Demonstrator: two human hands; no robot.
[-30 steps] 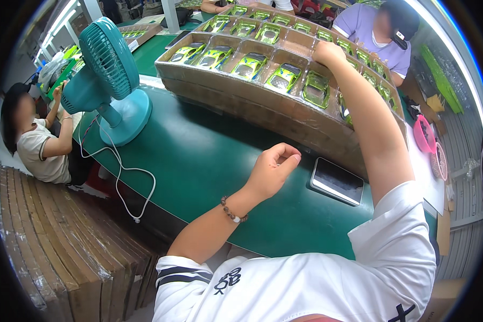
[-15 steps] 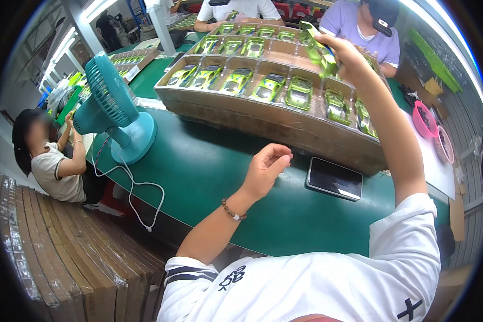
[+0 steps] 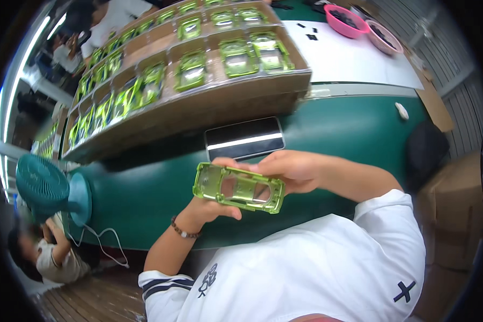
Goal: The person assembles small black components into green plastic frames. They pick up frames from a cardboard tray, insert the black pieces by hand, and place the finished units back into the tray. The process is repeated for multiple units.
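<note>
Both hands hold one translucent green car shell point(image 3: 239, 187) above the near edge of the green table point(image 3: 327, 129). The left hand point(image 3: 212, 206) cups the shell's left end from below, fingers curled up around its lower rim, grip closed on it. The right hand point(image 3: 292, 170) pinches the right end, thumb and fingers closed on the upper edge. The shell lies roughly level, its hollow side up toward the camera.

Risks noted:

- The shell is thin moulded plastic with open window cut-outs. Opposed pressure from the two grips can flex or crack the pillars; I judge this the main hazard.
- The shell hangs over the table's front edge and the person's lap. A slip at either end would probably send it to the floor, not the table.
- A dark phone point(image 3: 244, 138) lies flat on the table just beyond the hands. A dropped or swung shell could strike its screen.
- The long cardboard tray point(image 3: 209, 104) of matching green shells stands close behind the phone; its near wall could be knocked by a forward reach.
- A teal desk fan point(image 3: 40, 188) stands well to the left, with a loose white cord point(image 3: 110, 244) trailing off the table.
</note>
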